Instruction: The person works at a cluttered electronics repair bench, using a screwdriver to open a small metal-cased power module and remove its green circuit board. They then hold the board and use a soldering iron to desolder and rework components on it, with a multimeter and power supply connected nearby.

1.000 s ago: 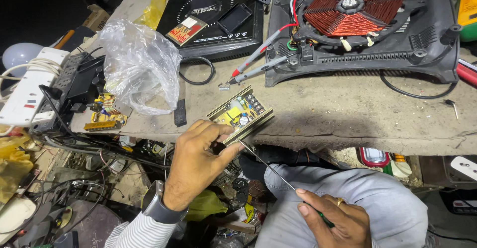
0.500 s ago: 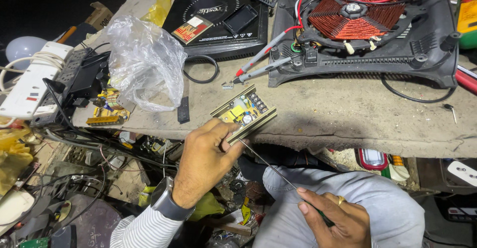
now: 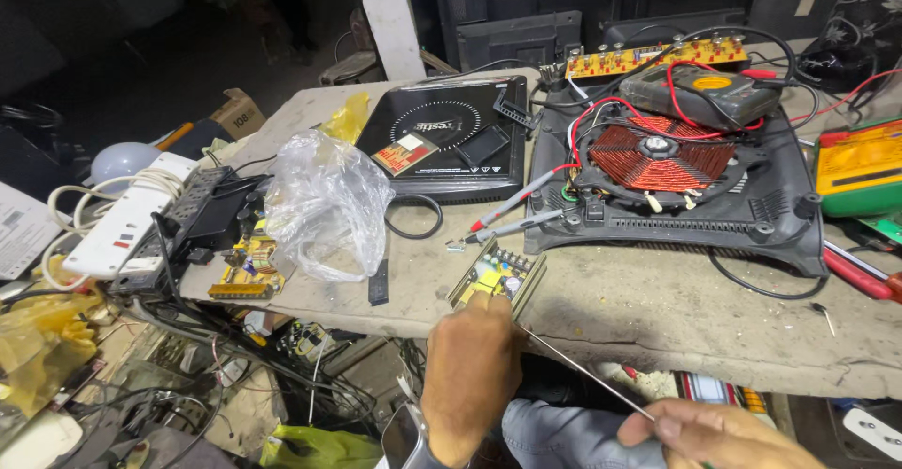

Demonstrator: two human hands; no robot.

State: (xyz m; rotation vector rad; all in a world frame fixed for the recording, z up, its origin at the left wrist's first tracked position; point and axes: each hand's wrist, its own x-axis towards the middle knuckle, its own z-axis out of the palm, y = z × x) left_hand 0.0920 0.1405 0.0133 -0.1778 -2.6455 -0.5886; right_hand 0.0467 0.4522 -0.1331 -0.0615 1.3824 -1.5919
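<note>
Yellow circuit board (image 3: 498, 279) sits at the front edge of the surface (image 3: 658, 319), left hand (image 3: 470, 375) fingers wrapped around its near end. Right hand (image 3: 723, 431) fingers pinch a thin metal rod (image 3: 587, 375) pointing at the board.

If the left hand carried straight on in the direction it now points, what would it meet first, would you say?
The left hand points away across the table, already holding the small yellow circuit board. Straight beyond lie the grey probes, probably first; depth is hard to judge.
</note>
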